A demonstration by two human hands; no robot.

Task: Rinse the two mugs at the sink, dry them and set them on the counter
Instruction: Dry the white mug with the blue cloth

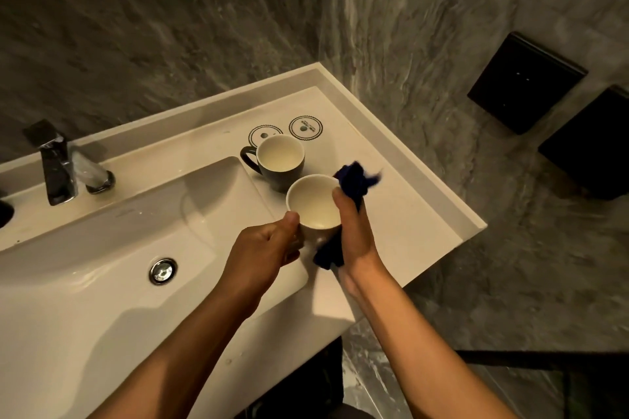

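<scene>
A white mug (313, 202) is held upright over the counter's left part, just right of the basin. My left hand (263, 247) grips its left side, thumb on the rim. My right hand (352, 228) presses a dark blue cloth (354, 182) against the mug's right side, thumb at the rim; the cloth sticks out above and below the hand. A dark grey mug (280, 160) with a white inside stands upright on the counter (408, 214) just behind, handle to the left.
The white basin (102, 265) with a chrome drain (163, 270) lies to the left, a chrome faucet (59, 167) behind it. Two round printed coasters (305, 127) sit behind the grey mug. A grey stone wall rises behind; two black boxes (526, 83) hang at right.
</scene>
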